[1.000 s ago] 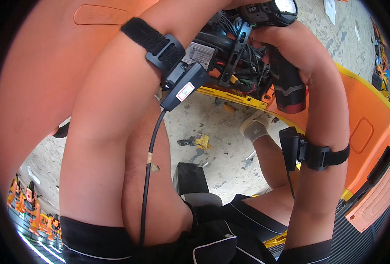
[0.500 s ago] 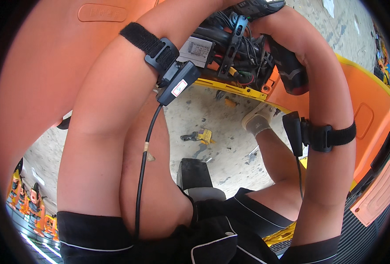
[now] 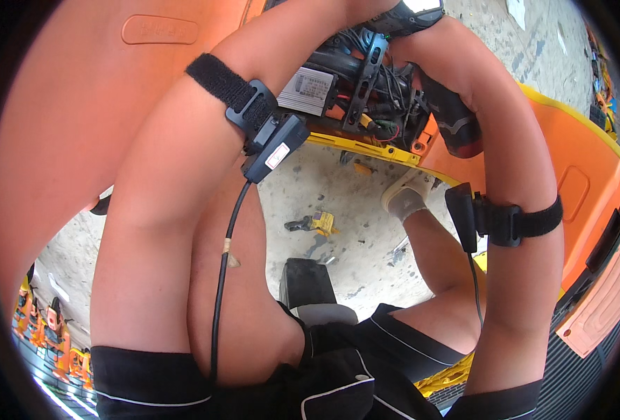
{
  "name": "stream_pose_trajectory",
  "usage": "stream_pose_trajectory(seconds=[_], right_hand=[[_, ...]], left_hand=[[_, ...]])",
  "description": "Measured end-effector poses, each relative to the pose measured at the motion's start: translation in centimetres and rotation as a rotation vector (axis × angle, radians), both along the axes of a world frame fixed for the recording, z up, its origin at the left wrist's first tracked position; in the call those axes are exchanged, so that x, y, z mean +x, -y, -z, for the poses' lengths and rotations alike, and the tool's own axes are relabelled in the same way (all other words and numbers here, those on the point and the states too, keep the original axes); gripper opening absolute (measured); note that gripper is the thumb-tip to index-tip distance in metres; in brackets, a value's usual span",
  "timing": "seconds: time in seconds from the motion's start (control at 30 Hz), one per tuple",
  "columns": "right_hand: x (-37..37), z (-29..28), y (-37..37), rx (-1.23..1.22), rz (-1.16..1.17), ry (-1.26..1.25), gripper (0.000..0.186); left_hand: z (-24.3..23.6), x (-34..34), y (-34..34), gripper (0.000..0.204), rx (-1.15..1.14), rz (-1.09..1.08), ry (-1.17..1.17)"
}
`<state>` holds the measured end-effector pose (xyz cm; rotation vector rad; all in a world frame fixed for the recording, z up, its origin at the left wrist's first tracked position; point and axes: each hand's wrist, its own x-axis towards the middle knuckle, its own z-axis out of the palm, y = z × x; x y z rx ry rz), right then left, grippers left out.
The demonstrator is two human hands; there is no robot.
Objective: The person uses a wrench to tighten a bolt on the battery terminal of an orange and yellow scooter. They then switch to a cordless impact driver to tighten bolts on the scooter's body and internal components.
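Observation:
Both my arms reach forward over an open orange vehicle body, meeting at the top edge of the view. My right hand [image 3: 422,45] appears to grip a black power tool with a red end [image 3: 457,119], which juts out below the wrist; its fingers are out of sight. My left hand [image 3: 376,7] is at the top edge, beside a dark device with a bright face [image 3: 411,15]; its fingers are hidden too. Below the hands are bundled black wires [image 3: 397,94], a black slotted bracket [image 3: 366,80] and a silver finned control box [image 3: 310,89].
A yellow frame edge [image 3: 362,146] borders the wiring bay. On the stained floor between my legs lies a yellow and black object [image 3: 318,223]. Orange panels [image 3: 583,168] flank me, and cabled black units [image 3: 276,150] are strapped to both forearms. More orange machines [image 3: 51,329] stand at far left.
The view has shifted slightly. The dark device by my hands is tilted and shows a bright face. The black power tool has moved a little left in the picture with my right arm.

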<state>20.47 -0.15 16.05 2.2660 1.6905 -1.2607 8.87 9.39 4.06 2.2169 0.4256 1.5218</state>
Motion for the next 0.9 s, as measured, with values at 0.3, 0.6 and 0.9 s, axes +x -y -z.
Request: stream_pose_trajectory(seconds=[0.3, 0.6, 0.9], right_hand=[[0.2, 0.2, 0.1, -0.019, -0.007, 0.057, 0.030], [-0.8, -2.4, -0.3, -0.014, 0.072, -0.050, 0.017], [-1.2, -1.9, -0.5, 0.001, 0.058, 0.051, 0.017]], left_hand=[[0.5, 0.2, -0.2, 0.009, -0.147, 0.074, -0.024], [0.1, 0.3, -0.1, 0.013, -0.113, 0.083, -0.039], [0.3, 0.3, -0.6, 0.016, -0.118, 0.064, -0.052]])
